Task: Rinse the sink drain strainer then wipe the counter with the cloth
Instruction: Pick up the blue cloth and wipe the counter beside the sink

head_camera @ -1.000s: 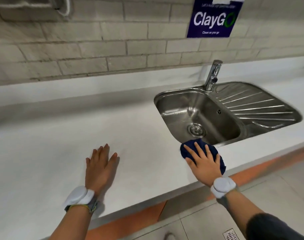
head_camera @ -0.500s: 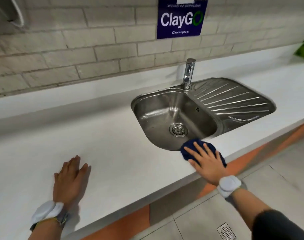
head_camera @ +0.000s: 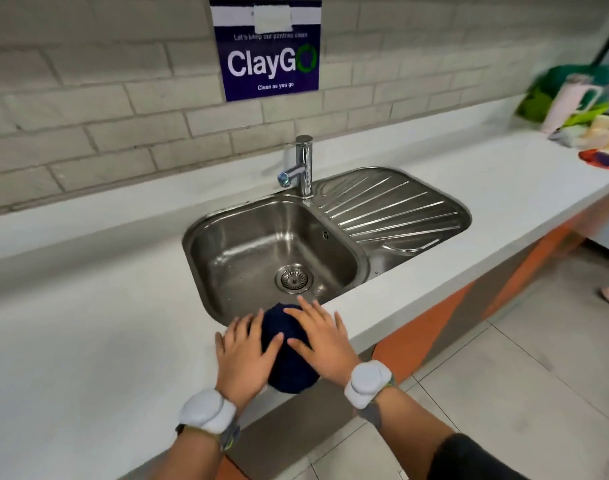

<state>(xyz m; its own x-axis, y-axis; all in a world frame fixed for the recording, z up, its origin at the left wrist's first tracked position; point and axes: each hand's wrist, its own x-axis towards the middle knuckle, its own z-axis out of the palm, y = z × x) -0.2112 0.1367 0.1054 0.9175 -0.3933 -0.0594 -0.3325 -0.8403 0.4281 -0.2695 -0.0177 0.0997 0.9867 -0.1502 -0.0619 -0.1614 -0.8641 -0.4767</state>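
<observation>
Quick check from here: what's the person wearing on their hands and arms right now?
Both hands are bare, no gloves. The left hand and right hand each carry a rounded white wrist device on a grey strap with yellow-green trim. A dark sleeve covers the right upper forearm.

wall sign (head_camera: 269, 50) "ClayGo", "Clean as you go"

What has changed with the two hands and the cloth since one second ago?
The left hand moved right along the counter and joined the right hand on the dark blue cloth. The right hand stayed on the cloth beside the sink; the strainer remains in the drain.
</observation>
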